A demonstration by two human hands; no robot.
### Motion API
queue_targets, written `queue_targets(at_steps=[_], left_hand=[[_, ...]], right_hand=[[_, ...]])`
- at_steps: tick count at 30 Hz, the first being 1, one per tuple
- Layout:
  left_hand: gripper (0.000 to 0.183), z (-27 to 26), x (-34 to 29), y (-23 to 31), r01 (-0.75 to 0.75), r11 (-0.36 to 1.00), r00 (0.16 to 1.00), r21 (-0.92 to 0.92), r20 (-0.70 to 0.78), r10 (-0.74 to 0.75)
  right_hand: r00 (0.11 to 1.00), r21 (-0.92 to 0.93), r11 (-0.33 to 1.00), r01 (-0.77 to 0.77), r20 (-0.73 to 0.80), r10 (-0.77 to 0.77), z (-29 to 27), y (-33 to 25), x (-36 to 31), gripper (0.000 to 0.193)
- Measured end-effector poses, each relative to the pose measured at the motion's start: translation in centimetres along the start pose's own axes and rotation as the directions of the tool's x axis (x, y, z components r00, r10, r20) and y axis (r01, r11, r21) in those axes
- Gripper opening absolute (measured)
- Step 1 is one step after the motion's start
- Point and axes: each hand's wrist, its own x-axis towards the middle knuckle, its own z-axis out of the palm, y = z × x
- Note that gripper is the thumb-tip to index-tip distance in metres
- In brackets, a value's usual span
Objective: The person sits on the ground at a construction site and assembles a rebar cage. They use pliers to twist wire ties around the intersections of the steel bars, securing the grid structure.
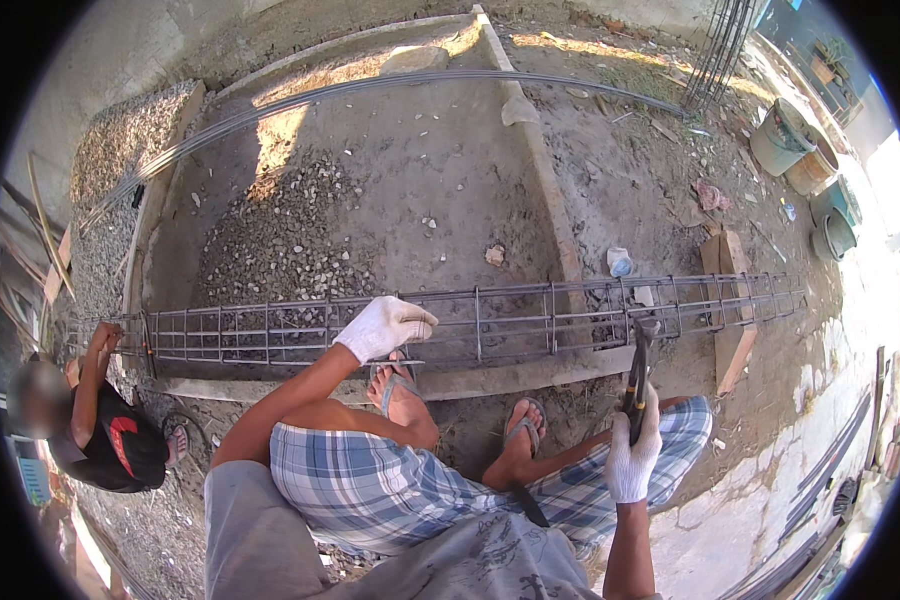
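The rebar cage lies long across the ground, one end on a wood block. It looks stiff and heavy, best gripped by its long bars. The left hand, gloved, rests closed on the top bar; the right hand clamps pincers at the cage. A co-worker crouches at the far left end.

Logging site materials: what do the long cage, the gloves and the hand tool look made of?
Rebar cage: steel bars, dull grey-brown, likely bare or lightly rusted. Left hand and right hand: white knitted gloves, probably cotton, with ribbed cuffs. Tool: dark metal head and dark handles with yellow trim, probably rubber or plastic grips.
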Motion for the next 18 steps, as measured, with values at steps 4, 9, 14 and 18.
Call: queue_targets(at_steps=[4, 9, 14, 18], left_hand=[[0.036, -4.5, -3.9, 2.0, 0.371, 0.817, 0.853, -0.442, -0.184, -0.487], [0.035, -11.0, -6.0, 9.0, 0.323, 0.872, 0.788, -0.366, -0.406, -0.463], [0.038, -12.3, -4.0, 19.2, 0.252, 0.947, 0.854, -0.200, -0.415, -0.315], [0.037, -8.4, -1.5, 22.8, 0.182, 0.968, 0.899, -0.171, -0.369, -0.235]], right_hand=[[0.842, 0.406, 0.737, -0.540, 0.280, 0.462, -0.7, 2.0, 2.3, 0.032], [0.967, -0.263, 0.932, -0.251, -0.016, 0.256, 3.6, 9.7, 9.0, 0.046], [0.954, -0.542, 0.800, -0.258, -0.014, 0.298, 4.0, 10.8, 12.5, 0.066], [0.974, -0.606, 0.765, -0.219, -0.090, 0.208, 3.2, 7.8, 11.0, 0.069]])
